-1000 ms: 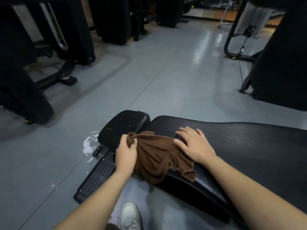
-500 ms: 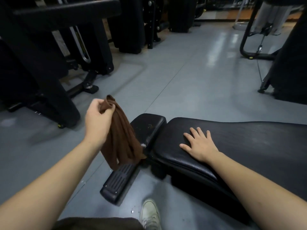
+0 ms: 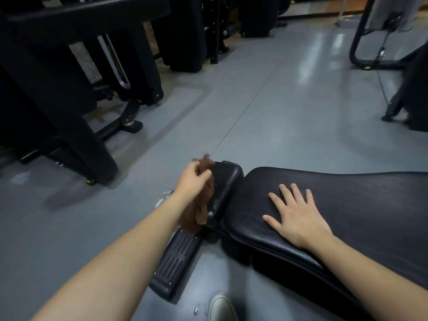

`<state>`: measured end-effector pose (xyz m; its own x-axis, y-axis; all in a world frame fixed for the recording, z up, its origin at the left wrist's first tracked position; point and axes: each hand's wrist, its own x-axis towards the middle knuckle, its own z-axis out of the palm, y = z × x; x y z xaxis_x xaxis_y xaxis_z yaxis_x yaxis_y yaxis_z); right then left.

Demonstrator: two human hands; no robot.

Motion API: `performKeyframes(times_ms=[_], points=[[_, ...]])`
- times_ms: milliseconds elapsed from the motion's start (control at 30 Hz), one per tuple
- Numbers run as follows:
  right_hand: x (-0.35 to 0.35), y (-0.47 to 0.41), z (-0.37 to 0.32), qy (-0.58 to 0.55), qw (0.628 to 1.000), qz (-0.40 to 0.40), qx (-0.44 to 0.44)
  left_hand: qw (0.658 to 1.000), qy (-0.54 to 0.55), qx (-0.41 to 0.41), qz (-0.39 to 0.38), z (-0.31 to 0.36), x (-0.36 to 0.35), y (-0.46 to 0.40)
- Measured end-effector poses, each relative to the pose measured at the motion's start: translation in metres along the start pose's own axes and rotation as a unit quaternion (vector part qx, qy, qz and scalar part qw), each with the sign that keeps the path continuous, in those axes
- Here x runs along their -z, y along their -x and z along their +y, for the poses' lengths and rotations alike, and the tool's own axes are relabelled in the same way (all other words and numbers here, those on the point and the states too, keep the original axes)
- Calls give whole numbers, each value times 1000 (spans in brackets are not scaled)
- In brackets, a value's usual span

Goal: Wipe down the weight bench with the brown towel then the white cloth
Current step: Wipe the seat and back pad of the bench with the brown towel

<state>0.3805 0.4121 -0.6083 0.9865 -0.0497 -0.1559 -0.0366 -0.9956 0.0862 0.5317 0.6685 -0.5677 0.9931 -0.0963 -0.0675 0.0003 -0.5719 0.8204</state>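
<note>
Your left hand (image 3: 193, 179) grips the bunched brown towel (image 3: 201, 210), which hangs against the small end pad (image 3: 223, 181) of the weight bench (image 3: 347, 205). Your right hand (image 3: 298, 218) lies flat, fingers (image 3: 298, 193) spread, on the main pad.

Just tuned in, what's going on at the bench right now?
A person is wiping down a black weight bench. The left hand grips the brown towel, bunched against the side of the small end pad. The right hand lies flat, fingers spread, on the main pad. No white cloth is in view, so that step looks not yet started.
</note>
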Motion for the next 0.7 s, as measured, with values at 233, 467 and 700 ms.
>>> performKeyframes(times_ms=[233,467,700], points=[[1,1,0,-2,1000,3,4,960,-209,-128,-137,-62,-25,-6],[-2,0,0,5,1000,9,2,919,-299,-205,-153,-102,12,-30],[-5,-2,-1,27,1000,6,5,912,-305,-220,-167,-121,-5,-35]])
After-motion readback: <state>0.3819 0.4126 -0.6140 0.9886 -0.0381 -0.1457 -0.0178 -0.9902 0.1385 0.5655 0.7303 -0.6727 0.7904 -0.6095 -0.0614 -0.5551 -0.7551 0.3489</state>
